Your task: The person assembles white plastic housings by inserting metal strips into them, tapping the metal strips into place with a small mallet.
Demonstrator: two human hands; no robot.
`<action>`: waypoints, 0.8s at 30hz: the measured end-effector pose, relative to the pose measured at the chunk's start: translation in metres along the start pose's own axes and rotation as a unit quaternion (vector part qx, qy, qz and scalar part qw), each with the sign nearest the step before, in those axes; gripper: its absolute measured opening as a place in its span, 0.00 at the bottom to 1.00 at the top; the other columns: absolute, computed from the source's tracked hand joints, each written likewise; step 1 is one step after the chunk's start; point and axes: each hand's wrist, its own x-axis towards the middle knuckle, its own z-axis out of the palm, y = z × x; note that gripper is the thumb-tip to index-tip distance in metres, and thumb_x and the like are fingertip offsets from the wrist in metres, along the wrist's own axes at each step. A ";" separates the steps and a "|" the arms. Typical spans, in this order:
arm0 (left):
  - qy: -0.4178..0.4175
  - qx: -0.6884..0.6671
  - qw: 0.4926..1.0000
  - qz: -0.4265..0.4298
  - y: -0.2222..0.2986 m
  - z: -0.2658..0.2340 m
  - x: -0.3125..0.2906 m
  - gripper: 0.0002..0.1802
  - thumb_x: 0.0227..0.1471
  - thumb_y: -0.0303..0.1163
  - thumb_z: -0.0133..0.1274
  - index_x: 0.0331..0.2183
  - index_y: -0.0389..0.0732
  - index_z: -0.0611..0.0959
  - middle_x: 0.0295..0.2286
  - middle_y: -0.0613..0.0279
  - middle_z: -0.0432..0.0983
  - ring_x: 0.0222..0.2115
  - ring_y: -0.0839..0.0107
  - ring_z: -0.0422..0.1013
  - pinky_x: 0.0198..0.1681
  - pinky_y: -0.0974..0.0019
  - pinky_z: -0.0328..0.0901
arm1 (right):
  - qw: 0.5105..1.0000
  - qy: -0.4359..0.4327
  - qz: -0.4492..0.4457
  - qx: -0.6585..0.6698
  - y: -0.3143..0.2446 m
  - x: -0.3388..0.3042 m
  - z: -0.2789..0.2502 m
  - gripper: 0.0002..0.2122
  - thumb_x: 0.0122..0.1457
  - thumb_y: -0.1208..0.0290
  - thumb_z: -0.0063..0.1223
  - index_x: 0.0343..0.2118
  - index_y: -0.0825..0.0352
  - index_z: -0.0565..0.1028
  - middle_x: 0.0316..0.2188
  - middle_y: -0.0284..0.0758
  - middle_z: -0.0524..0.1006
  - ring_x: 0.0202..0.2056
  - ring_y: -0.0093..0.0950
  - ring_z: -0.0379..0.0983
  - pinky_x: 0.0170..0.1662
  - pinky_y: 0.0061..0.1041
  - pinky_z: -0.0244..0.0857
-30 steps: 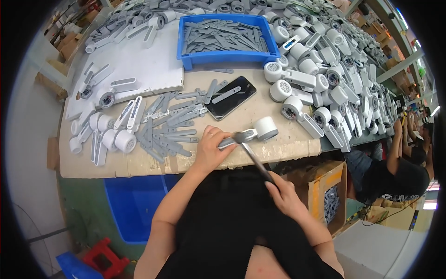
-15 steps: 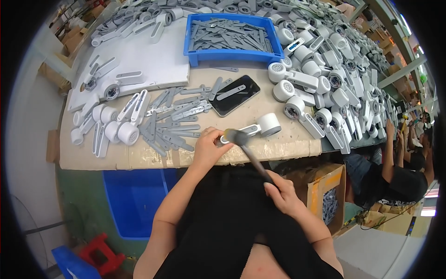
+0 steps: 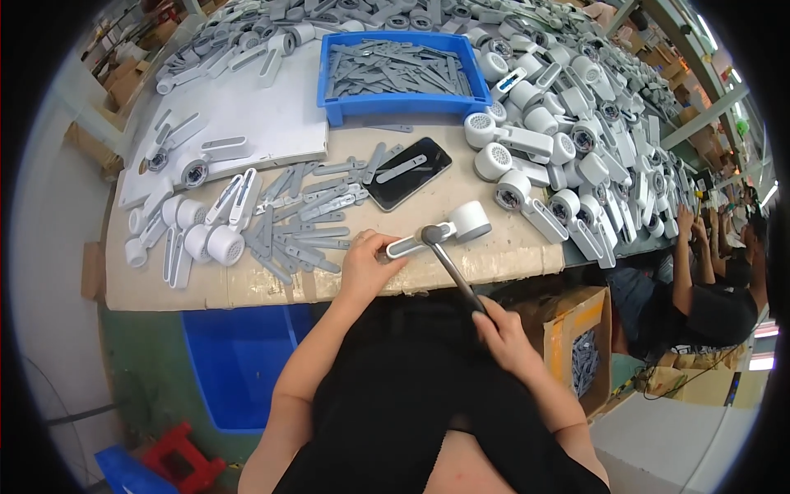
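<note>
My left hand (image 3: 366,260) grips the handle end of a white handheld fan-like unit (image 3: 470,220) with a round head, lying at the table's front edge. A grey strip shows along the unit's handle. My right hand (image 3: 503,333) is wrapped round the shaft of a hammer (image 3: 453,271). The hammer's dark head is over the handle near the round head; whether they touch I cannot tell. Left of my left hand lie several loose grey strips (image 3: 309,241). Behind the unit is a black phone (image 3: 398,191) with one grey strip on it.
A blue tray (image 3: 403,105) of grey strips stands at the back. White units (image 3: 527,142) are heaped along the right, and several more (image 3: 224,244) lie left. A white board (image 3: 271,107) covers the back left. Below are a blue bin (image 3: 239,362) and a cardboard box (image 3: 559,346).
The hammer head has shifted right along the unit's handle, toward its round head, uncovering the grey strip. My left hand keeps its grip on the handle end.
</note>
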 end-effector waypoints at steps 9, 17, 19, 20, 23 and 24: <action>0.021 0.055 0.997 0.049 -0.003 0.005 0.001 0.13 0.31 0.28 0.65 0.27 0.40 0.81 0.24 0.61 0.71 0.29 0.64 0.69 0.31 0.65 0.64 | 0.991 -0.040 -0.129 0.000 -0.006 0.011 0.012 0.13 0.59 0.71 0.47 0.45 0.71 0.69 0.30 0.53 0.73 0.34 0.50 0.70 0.34 0.33 0.66; -0.106 0.185 0.977 0.018 0.020 -0.004 0.011 0.14 0.37 0.32 0.60 0.30 0.39 0.78 0.30 0.57 0.71 0.37 0.56 0.66 0.40 0.59 0.63 | 0.996 0.058 -0.037 0.062 0.017 0.002 -0.013 0.14 0.59 0.71 0.46 0.46 0.70 0.69 0.24 0.48 0.73 0.24 0.47 0.67 0.30 0.27 0.64; -0.107 0.187 0.970 0.116 0.023 0.002 0.016 0.20 0.39 0.33 0.60 0.38 0.41 0.76 0.33 0.57 0.71 0.39 0.56 0.65 0.41 0.57 0.63 | 0.989 0.095 -0.109 0.027 0.029 0.006 -0.014 0.14 0.59 0.70 0.46 0.46 0.70 0.69 0.24 0.48 0.73 0.26 0.50 0.68 0.30 0.30 0.65; -0.104 0.173 0.966 0.161 0.025 0.008 0.022 0.24 0.43 0.33 0.57 0.46 0.43 0.73 0.34 0.57 0.70 0.39 0.56 0.65 0.42 0.56 0.64 | 0.979 0.113 -0.170 -0.009 0.032 0.015 -0.013 0.14 0.59 0.70 0.46 0.46 0.70 0.69 0.23 0.48 0.73 0.26 0.51 0.68 0.30 0.31 0.64; -0.147 0.193 0.957 0.158 0.023 0.013 0.029 0.24 0.50 0.32 0.50 0.51 0.43 0.70 0.36 0.55 0.70 0.41 0.54 0.65 0.42 0.58 0.65 | 0.995 0.031 -0.083 0.054 0.028 0.015 -0.023 0.11 0.59 0.70 0.47 0.42 0.70 0.70 0.22 0.45 0.70 0.24 0.40 0.70 0.29 0.30 0.63; -0.152 0.174 0.962 0.146 0.019 0.009 0.034 0.24 0.50 0.32 0.50 0.51 0.43 0.71 0.36 0.53 0.70 0.41 0.54 0.65 0.42 0.61 0.65 | 0.994 0.032 -0.084 0.061 0.029 0.018 -0.030 0.11 0.59 0.71 0.47 0.42 0.70 0.70 0.20 0.42 0.69 0.22 0.33 0.69 0.28 0.26 0.62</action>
